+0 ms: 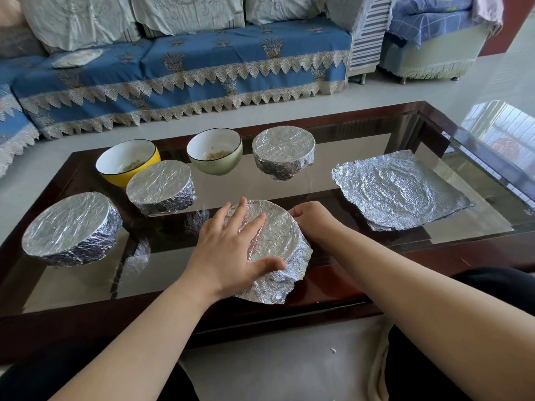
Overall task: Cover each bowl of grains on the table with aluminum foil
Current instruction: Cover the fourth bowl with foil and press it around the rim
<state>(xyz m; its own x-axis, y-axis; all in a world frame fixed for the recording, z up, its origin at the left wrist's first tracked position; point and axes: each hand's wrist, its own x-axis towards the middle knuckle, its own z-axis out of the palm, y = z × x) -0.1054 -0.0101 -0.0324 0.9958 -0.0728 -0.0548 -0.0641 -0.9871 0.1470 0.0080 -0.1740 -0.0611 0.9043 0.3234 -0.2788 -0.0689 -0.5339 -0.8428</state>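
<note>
Six bowls stand upright on the surface [434, 131]. The near-centre foil-draped bowl [275, 227] carries the left hand [228, 253], fingers spread flat; the right hand [312, 219] cups its 3 o'clock side, fingers hidden. Spare foil [402, 188] lies flat at 2 o'clock.

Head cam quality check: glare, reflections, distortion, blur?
Head view: daylight; window glare on the glass table at right; covered bowl mirrored in the glass; foil sheet sparkles; wide-angle bends the table edges; sofa slightly soft; hands sharp.
</note>
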